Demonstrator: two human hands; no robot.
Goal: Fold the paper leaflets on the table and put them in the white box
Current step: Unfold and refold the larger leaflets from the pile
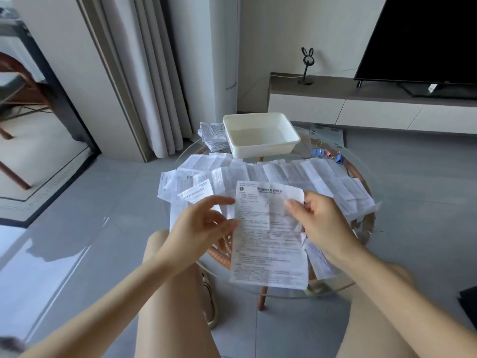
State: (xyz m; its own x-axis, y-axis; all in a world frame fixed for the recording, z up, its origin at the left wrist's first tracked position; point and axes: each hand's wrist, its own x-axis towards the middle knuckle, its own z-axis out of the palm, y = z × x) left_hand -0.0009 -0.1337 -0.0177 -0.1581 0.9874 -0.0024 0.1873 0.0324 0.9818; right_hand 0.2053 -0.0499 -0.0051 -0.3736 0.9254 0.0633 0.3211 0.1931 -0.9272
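My left hand [204, 226] is at the left, fingers loosely spread and relaxed. Two fingertips touch the left edge of the leaflet [268, 236] I hold up over the near side of the glass-topped table [219, 257]; they do not grip it. Far behind that hand, a small stack of leaflets [213, 135] lies touching the left wall of the white box [260, 135]. The box sits at the far side of the table with nothing in it. Between the box and my hands, loose leaflets [258, 171] lie spread flat and overlapping across the tabletop. The held sheet is unfolded, printed side toward me, hanging down past the near rim. My right hand [317, 218] pinches its upper right corner, thumb on the front and fingers behind. Farther right, near the far rim, lie a few binder clips [327, 153].
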